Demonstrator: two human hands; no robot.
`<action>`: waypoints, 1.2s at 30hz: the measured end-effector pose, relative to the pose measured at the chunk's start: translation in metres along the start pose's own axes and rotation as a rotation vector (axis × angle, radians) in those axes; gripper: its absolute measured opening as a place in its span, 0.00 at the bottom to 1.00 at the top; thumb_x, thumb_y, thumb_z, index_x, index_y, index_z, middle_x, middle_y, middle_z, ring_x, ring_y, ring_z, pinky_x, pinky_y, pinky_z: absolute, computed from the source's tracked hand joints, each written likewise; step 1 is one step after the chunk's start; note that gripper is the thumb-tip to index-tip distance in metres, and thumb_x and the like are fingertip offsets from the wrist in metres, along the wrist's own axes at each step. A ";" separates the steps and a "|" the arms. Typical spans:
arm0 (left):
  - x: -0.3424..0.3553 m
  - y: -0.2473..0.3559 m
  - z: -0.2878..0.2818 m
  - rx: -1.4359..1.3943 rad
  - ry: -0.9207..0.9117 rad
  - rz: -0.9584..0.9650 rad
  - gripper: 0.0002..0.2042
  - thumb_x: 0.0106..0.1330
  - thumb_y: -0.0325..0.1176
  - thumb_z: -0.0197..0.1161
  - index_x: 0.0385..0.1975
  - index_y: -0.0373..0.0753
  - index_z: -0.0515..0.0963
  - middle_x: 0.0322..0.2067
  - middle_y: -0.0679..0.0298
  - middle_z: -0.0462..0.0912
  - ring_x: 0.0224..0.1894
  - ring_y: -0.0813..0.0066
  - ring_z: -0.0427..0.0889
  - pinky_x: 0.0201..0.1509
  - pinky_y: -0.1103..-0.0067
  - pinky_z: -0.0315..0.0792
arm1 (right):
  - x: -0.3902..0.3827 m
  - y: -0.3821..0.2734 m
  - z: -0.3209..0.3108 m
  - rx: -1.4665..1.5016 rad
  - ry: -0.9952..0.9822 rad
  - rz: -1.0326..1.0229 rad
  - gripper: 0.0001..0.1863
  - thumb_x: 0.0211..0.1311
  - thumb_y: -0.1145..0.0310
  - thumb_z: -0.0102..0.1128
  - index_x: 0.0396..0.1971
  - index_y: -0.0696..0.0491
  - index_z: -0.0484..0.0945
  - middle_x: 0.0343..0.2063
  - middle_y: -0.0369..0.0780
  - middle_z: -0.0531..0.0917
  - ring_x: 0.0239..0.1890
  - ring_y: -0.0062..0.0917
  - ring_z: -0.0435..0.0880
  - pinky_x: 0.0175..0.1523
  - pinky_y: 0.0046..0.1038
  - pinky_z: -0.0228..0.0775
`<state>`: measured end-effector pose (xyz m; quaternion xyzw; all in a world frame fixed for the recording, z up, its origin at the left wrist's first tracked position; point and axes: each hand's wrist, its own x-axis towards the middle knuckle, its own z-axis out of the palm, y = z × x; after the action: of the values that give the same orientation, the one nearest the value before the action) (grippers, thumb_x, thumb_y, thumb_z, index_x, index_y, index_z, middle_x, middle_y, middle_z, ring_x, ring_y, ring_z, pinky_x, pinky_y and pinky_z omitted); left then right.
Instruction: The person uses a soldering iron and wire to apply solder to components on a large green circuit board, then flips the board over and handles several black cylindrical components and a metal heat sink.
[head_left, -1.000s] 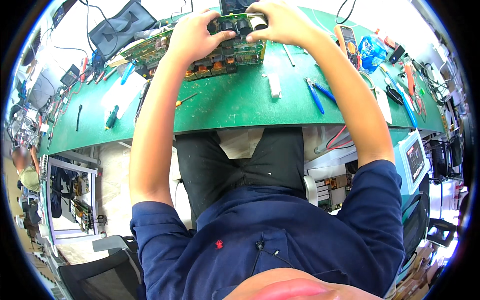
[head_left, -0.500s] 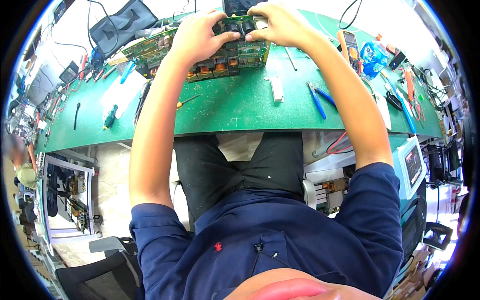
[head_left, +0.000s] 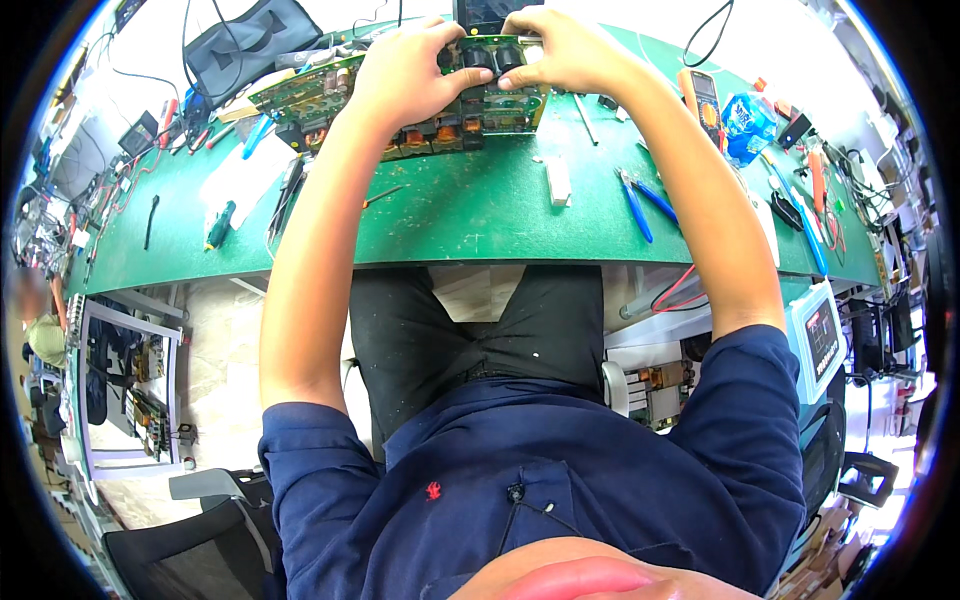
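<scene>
At the top of the bench, my left hand is closed on a large green circuit-board assembly, with fingers over its back edge and thumb across the front, near black cylindrical parts. My right hand grips the same board at its right end, its thumb near those parts. The board carries several copper-wound coils along its lower section, and its left portion stretches out beyond my left hand. A dark screen stands just behind it.
The green bench holds blue pliers, a white block, an orange multimeter, a blue packet, a green-handled screwdriver and cables. A grey bag lies behind. Another person is at the far left.
Both my hands and the board have shifted slightly to the right and down in the picture over the last second; both hands keep their grip.
</scene>
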<state>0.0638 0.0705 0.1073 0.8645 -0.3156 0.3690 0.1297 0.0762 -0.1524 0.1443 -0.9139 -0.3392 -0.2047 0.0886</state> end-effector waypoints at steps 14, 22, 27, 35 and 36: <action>-0.059 0.032 -0.010 0.019 0.180 0.106 0.23 0.49 0.45 0.73 0.40 0.38 0.78 0.36 0.62 0.79 0.39 0.61 0.79 0.39 0.69 0.71 | -0.076 -0.069 0.004 -0.178 0.482 0.012 0.32 0.30 0.55 0.80 0.37 0.54 0.75 0.38 0.44 0.74 0.44 0.41 0.73 0.47 0.40 0.63; -0.093 0.053 -0.005 0.032 0.263 0.166 0.22 0.45 0.42 0.75 0.40 0.41 0.78 0.38 0.66 0.79 0.39 0.65 0.79 0.43 0.72 0.68 | -0.112 -0.078 0.040 -0.237 0.621 -0.043 0.27 0.29 0.51 0.80 0.32 0.48 0.79 0.39 0.34 0.81 0.44 0.29 0.75 0.50 0.34 0.56; -0.114 0.062 0.005 0.057 0.289 0.153 0.21 0.45 0.42 0.75 0.39 0.42 0.79 0.37 0.66 0.81 0.39 0.67 0.80 0.44 0.73 0.68 | -0.132 -0.073 0.061 -0.198 0.665 -0.061 0.27 0.29 0.52 0.81 0.32 0.49 0.79 0.39 0.35 0.81 0.43 0.31 0.75 0.49 0.35 0.57; -0.140 0.076 0.014 0.118 0.267 0.098 0.20 0.44 0.42 0.77 0.38 0.45 0.83 0.37 0.67 0.83 0.39 0.68 0.81 0.45 0.74 0.68 | -0.152 -0.074 0.083 -0.165 0.714 -0.140 0.27 0.32 0.51 0.81 0.33 0.47 0.79 0.37 0.34 0.80 0.43 0.30 0.75 0.49 0.35 0.59; -0.143 0.078 0.014 0.127 0.262 0.084 0.20 0.44 0.42 0.77 0.39 0.45 0.84 0.37 0.67 0.83 0.39 0.68 0.81 0.46 0.75 0.68 | -0.154 -0.073 0.086 -0.163 0.715 -0.144 0.26 0.33 0.51 0.81 0.33 0.46 0.79 0.37 0.34 0.80 0.44 0.30 0.75 0.49 0.34 0.59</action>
<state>-0.0539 0.0685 -0.0062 0.8015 -0.3078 0.5030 0.0994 -0.0502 -0.1611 0.0019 -0.7625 -0.3328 -0.5429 0.1140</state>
